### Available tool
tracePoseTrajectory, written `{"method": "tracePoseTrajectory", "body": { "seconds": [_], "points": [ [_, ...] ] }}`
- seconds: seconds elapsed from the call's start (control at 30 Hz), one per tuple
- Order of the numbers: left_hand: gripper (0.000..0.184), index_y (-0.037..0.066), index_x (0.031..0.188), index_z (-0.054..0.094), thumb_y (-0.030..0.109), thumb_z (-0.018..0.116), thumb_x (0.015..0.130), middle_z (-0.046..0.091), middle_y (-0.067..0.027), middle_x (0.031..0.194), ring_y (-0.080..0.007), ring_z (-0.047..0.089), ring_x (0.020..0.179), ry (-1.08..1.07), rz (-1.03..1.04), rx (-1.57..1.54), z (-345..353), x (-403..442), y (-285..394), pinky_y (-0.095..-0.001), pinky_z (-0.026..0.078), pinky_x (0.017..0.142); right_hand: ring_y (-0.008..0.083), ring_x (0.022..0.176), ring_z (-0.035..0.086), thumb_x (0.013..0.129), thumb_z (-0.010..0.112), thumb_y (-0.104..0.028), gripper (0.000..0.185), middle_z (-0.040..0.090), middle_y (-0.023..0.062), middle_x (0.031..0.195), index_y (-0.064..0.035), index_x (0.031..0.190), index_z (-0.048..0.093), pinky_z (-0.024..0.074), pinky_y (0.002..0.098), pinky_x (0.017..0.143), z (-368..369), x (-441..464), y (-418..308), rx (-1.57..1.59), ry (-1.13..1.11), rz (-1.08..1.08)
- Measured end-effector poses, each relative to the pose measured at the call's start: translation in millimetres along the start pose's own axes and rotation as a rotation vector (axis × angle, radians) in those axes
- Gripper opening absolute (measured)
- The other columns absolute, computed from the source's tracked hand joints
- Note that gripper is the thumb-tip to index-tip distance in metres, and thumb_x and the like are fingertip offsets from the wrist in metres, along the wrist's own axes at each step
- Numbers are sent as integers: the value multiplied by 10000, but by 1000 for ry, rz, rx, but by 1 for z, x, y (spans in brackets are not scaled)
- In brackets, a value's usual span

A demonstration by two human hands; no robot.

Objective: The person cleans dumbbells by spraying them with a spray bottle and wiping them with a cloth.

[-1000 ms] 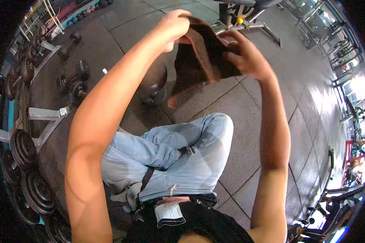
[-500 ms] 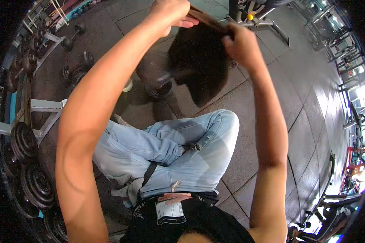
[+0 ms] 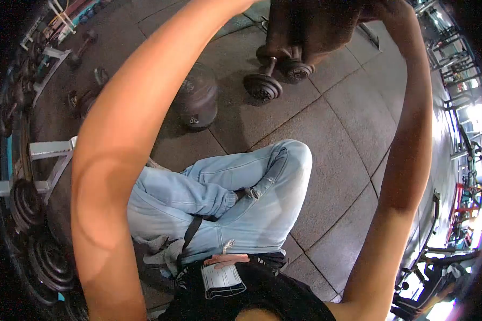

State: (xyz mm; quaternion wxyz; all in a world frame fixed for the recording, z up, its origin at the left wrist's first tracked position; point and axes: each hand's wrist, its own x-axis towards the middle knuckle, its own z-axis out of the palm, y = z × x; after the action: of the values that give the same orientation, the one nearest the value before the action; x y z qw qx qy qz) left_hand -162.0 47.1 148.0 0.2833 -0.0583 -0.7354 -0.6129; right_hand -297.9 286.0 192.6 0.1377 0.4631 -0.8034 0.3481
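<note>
A dark brown cloth [image 3: 318, 27] hangs spread out at the top of the head view, partly cut off by the frame edge. My right hand [image 3: 380, 9] is closed on its upper right part, in shadow, with the fingertips hard to make out. My left forearm reaches up to the top edge near the cloth's left side, and the left hand itself is beyond the frame. Below the cloth's lower edge, a dumbbell [image 3: 263, 87] and another dumbbell end [image 3: 296, 70] show on the floor.
A large dark weight [image 3: 197, 101] stands on the tiled floor [image 3: 337, 139] by my left forearm. My crossed legs in light jeans [image 3: 251, 198] are below. Weight plates [image 3: 51, 262] and a white rack [image 3: 51, 150] are at left, gym machines [image 3: 460, 144] at right.
Both hands have lifted the cloth upward, and the left hand has passed out of view. My right hand has moved up and right. Dumbbells behind the cloth now show.
</note>
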Motion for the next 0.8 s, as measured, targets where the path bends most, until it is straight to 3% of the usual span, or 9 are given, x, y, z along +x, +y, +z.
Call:
{"method": "tracePoseTrajectory", "body": {
  "seconds": [0.03, 0.13, 0.2, 0.33, 0.4, 0.47, 0.57, 0.67, 0.8],
  "points": [
    [196, -66, 1095, 611, 58, 525, 969, 679, -155, 1013, -199, 671, 927, -49, -39, 115, -1, -25, 7, -310, 548, 787, 276, 906, 676, 920, 642, -264, 329, 687, 198, 1032, -19, 1139, 657, 547, 404, 804, 2, -15, 10, -118, -27, -94],
    [188, -10, 1016, 640, 120, 512, 972, 709, -96, 877, -179, 695, 778, -36, -50, 359, 4, -82, -32, -324, 579, 762, 206, 973, 694, 812, 646, 50, 322, 720, 138, 998, -41, 1120, 675, 536, 328, 845, 41, -94, 18, -67, -56, -140],
    [188, -49, 911, 649, 125, 580, 922, 698, -135, 696, -177, 714, 685, -92, -168, 431, 3, -126, -54, -325, 556, 651, 229, 923, 686, 761, 642, 85, 352, 705, 136, 1002, -20, 1097, 662, 528, 339, 850, 79, -143, 26, -2, -208, 76],
    [195, -58, 917, 651, 116, 564, 925, 722, -154, 753, -203, 731, 699, -102, -611, 298, 10, -181, -109, -325, 568, 658, 231, 932, 660, 769, 569, 115, 358, 674, 148, 1009, 26, 1110, 633, 518, 356, 876, 143, -200, 50, 282, -392, 176],
    [221, -65, 1063, 609, 121, 525, 979, 712, -184, 906, -222, 723, 793, -202, -702, 347, 5, -160, -128, -322, 598, 733, 229, 973, 657, 790, 582, 72, 323, 670, 155, 1021, 37, 1109, 625, 513, 353, 898, 154, -187, 68, 411, -417, 237],
    [343, -82, 1231, 516, 151, 553, 982, 681, -218, 1035, -245, 709, 900, 53, -635, -56, 9, -127, -154, -336, 590, 808, 287, 1014, 659, 808, 621, 0, 346, 671, 193, 1054, 21, 1153, 607, 510, 371, 915, 169, -149, 95, 393, -308, 224],
    [573, -35, 1449, 315, 159, 581, 981, 622, -238, 1171, -270, 669, 1040, 178, -554, 10, 14, -83, -126, -348, 572, 872, 387, 958, 646, 785, 676, -123, 411, 664, 219, 1035, -17, 1170, 578, 525, 445, 849, 208, -110, 130, -94, 27, 195],
    [526, -12, 1437, 360, 164, 572, 989, 626, -212, 1189, -267, 669, 1045, 102, -406, 89, -8, -88, -84, -339, 558, 896, 391, 1027, 594, 761, 765, -326, 576, 603, 187, 1157, -81, 1239, 556, 523, 478, 838, 238, -99, 111, -298, 51, 102],
    [425, 2, 1373, 472, 209, 545, 1009, 620, -179, 1251, -233, 649, 1088, 164, -349, 321, -67, -142, -61, -317, 519, 929, 356, 1251, 512, 779, 758, -329, 656, 523, 157, 1367, -202, 1372, 509, 493, 495, 933, 301, -154, 73, -550, -167, -82]
  ]
}}
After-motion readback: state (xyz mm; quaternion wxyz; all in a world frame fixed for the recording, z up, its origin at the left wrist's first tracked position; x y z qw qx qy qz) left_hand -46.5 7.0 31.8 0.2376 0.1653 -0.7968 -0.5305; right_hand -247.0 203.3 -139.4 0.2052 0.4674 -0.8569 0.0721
